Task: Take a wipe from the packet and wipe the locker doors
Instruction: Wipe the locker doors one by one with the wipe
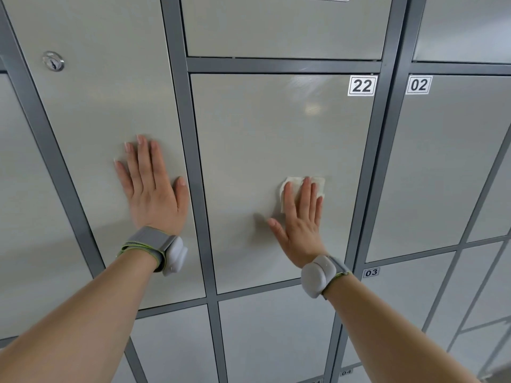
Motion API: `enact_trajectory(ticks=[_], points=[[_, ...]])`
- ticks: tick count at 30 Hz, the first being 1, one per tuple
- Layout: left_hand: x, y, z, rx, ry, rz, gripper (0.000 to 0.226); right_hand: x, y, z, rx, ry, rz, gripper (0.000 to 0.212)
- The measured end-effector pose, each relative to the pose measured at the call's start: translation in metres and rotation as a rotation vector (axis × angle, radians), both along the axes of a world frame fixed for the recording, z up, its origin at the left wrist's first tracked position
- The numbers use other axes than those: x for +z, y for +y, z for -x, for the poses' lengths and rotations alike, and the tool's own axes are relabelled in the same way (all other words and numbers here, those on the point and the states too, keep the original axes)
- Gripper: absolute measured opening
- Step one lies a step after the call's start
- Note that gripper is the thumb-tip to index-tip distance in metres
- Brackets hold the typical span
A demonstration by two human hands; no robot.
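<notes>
Pressing flat against the locker door (262, 134) with the label "22" (362, 85), your right hand (301, 225) pins a white wipe (319, 186) to the panel. The wipe is under your fingers (305, 194), which are straight and close together, and its crumpled edges show above and on both sides of the fingertips. Your thumb is spread out toward 9 o'clock and touches the bare door. From the middle of this door, the wipe lies at about 4 o'clock. The label sits in the door's corner at 1 o'clock, and a shiny, streaked patch shows just to the left of it.

Your left hand (150, 189) rests open on the neighbouring door (105, 106) at 9 o'clock from the first one, with a grey frame bar (190, 161) between them. Its fingers are straight, slightly apart, and hold nothing. A round keyhole lock (53, 61) is on that door at 10 o'clock from the hand.

Each wrist carries a grey band with a pale pod, left (163, 251) and right (320, 275). At 3 o'clock from the wiped door is a door with the label "02" (419, 84), and the label "03" (370, 272) is below it.
</notes>
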State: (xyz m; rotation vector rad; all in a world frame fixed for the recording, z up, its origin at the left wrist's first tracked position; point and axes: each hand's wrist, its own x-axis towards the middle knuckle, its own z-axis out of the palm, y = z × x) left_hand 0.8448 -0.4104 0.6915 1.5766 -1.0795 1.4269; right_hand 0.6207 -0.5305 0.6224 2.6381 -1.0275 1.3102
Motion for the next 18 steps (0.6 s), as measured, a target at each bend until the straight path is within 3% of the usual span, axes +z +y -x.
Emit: enact_trajectory(ticks=[6, 13, 18], points=[[-0.001, 0.002, 0.001, -0.023, 0.02, -0.023, 0.061, 0.045, -0.007, -0.002, -0.016, -0.224, -0.09, 0.073], [-0.003, 0.009, 0.0, -0.087, 0.032, -0.065, 0.059, 0.002, 0.025, -0.027, 0.023, -0.018, -0.023, 0.08], [-0.014, 0.022, -0.005, -0.099, 0.02, -0.16, 0.059, 0.015, 0.025, -0.022, 0.054, -0.116, -0.061, 0.073]])
